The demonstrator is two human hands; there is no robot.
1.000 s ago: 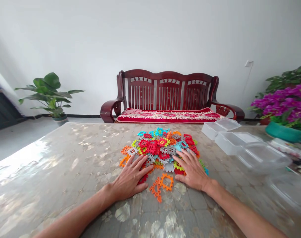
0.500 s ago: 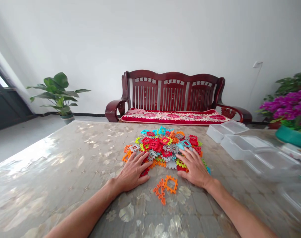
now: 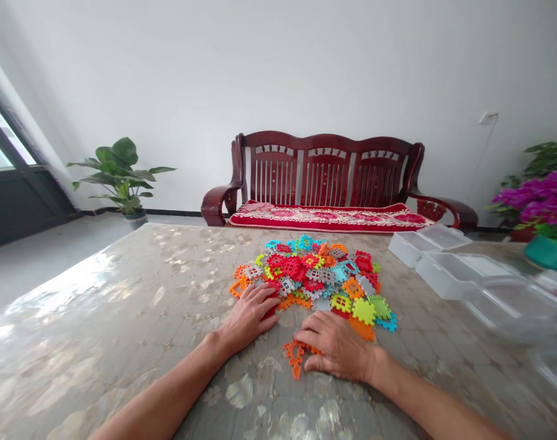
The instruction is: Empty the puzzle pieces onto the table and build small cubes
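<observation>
Resting palm-down on the glossy patterned table top [image 3: 123,330], the left hand [image 3: 250,316] lies flat and loosely spread at the near left edge of the heap of flat, toothed plastic tiles in red, orange, green, blue and grey [image 3: 319,272]. Its fingertips cover a red tile [image 3: 270,313] and grip nothing. The right hand [image 3: 337,353] lies just in front of the heap, fingers gently curved and laid over a pair of orange open-frame tiles [image 3: 295,357]. The tiles' left part juts out past the fingertips, and the hand lies on them without closing round them. Clear plastic boxes [image 3: 443,269] stand well apart on the right.
</observation>
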